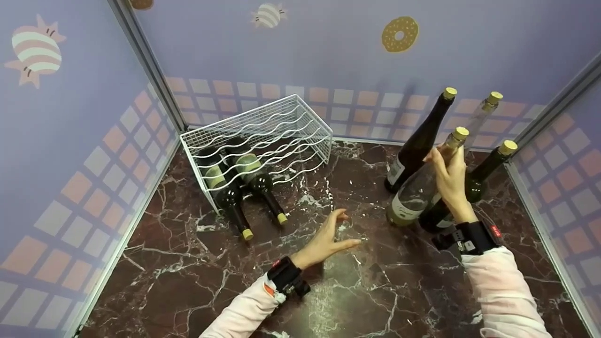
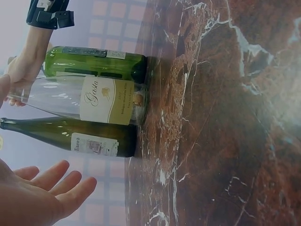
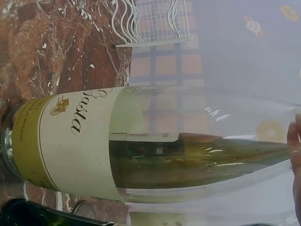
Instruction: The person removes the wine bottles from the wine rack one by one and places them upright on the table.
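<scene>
Two hands I watch remotely: the right hand (image 1: 450, 176) grips the clear bottle (image 1: 415, 202), well right of the white rack (image 1: 256, 109); the left hand (image 1: 324, 241) reaches nearer it, thumb wide.

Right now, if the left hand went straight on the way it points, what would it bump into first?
The left hand would probably meet the clear bottle in the right hand first; the dark bottle behind stands near that line too, and depth is unclear.

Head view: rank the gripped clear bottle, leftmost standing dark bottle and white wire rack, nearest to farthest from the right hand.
1. Clear bottle: gripped in the right hand.
2. Dark bottle: standing just behind the clear one.
3. White wire rack: farthest, over on the left.
</scene>
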Demonstrator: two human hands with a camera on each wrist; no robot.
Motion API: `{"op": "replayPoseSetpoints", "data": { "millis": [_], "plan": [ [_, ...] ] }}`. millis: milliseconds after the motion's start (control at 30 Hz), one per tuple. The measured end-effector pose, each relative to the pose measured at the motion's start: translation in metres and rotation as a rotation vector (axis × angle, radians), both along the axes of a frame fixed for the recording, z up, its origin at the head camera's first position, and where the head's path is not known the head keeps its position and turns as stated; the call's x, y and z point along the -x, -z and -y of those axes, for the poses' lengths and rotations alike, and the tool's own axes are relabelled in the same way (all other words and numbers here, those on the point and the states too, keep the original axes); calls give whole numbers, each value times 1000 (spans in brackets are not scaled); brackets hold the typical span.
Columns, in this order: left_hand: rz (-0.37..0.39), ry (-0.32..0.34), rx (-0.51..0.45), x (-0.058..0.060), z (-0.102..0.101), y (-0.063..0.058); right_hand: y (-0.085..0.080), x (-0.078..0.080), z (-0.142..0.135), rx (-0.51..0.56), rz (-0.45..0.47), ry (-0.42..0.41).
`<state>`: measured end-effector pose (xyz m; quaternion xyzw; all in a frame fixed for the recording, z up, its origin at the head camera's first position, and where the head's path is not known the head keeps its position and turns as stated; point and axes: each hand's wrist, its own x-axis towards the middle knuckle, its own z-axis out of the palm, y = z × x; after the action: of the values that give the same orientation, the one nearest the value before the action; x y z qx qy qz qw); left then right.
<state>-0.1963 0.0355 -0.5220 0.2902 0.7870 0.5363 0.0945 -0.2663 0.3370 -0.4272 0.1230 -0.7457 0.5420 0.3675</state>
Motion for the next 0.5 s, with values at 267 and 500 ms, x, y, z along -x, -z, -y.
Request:
{"op": "replayPoseSetpoints", "data": {
  "millis": [267,500],
  "plan": [
    [5,-41,-6,13,13,-4,-3,-5,0,-74,66,122],
    [-203,-249,-19,49,50,-34,-8,-13,2,-118,62,176]
  ]
}}
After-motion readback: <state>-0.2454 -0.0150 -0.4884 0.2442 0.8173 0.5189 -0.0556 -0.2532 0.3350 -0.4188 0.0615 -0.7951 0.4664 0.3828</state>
